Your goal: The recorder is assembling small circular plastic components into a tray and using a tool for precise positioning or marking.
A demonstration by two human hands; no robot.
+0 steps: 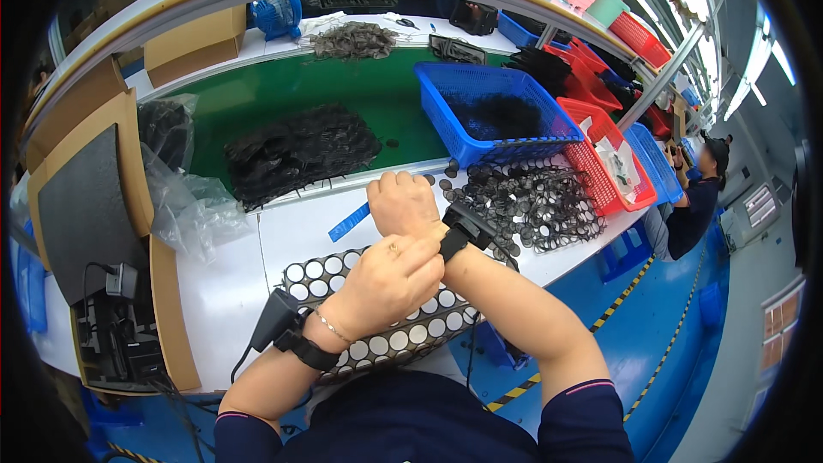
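My right hand (403,203) is closed in a fist above the white table. A flat blue strip with pale markings (349,223) sticks out from its left side. A black device (469,227) is strapped to my right wrist. My left hand (390,279) crosses over to that wrist, fingers bent and pressed together beside the strap. What its fingertips pinch is hidden. A second black device (279,323) sits on my left wrist. Under my left hand lies a dark tray of round white discs (399,340), in rows. Many black-rimmed round pieces (531,206) are heaped at the right.
A blue basket (463,141) of black mesh and a red basket (607,184) stand beyond the heap. Black pieces (300,150) lie on the green surface. Cardboard boxes (141,171) and clear plastic (193,214) are at left. A person (699,197) sits at far right.
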